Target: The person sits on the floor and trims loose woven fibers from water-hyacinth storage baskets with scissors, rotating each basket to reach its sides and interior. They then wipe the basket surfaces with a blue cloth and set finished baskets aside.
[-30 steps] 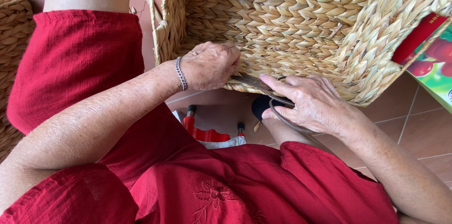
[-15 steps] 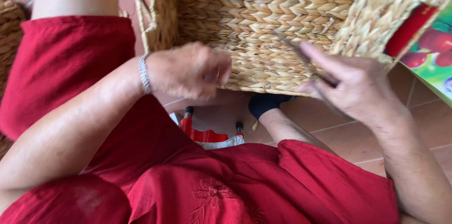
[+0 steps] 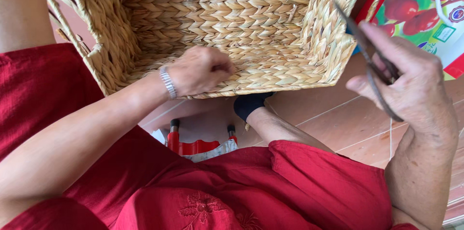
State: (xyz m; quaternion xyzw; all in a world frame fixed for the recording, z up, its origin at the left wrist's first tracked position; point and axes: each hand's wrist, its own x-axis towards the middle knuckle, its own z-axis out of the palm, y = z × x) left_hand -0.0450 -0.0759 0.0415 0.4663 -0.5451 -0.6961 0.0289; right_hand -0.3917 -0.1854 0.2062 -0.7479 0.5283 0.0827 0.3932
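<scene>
View from above, looking down at a seated person in a red dress working on a large woven straw basket. The basket is tilted toward the viewer so its open inside and plaited bottom face the camera; it fills the upper middle of the view, with a looped handle on its left wall and its near edge resting above the person's lap.

The left hand is curled into a loose fist, knuckles up, and presses against the near lower edge of the basket, fingers tucked into the weave; whether it pinches a strand cannot be told. A silver bracelet sits on that wrist, and the bare forearm runs down to the lower left.

The right hand is raised at the right side, apart from the basket and just beside its right corner. Its fingers are closed around a pair of dark metal scissors, with the thin blades pointing up and to the left toward the basket's rim.

Beneath the basket, a foot in a black sock rests on a reddish tiled floor. Near it, between the knees, the top of a small red stool with dark-capped legs shows. At the top right, behind the scissors, stands a bright bag printed with red fruit on green, edged in red
</scene>
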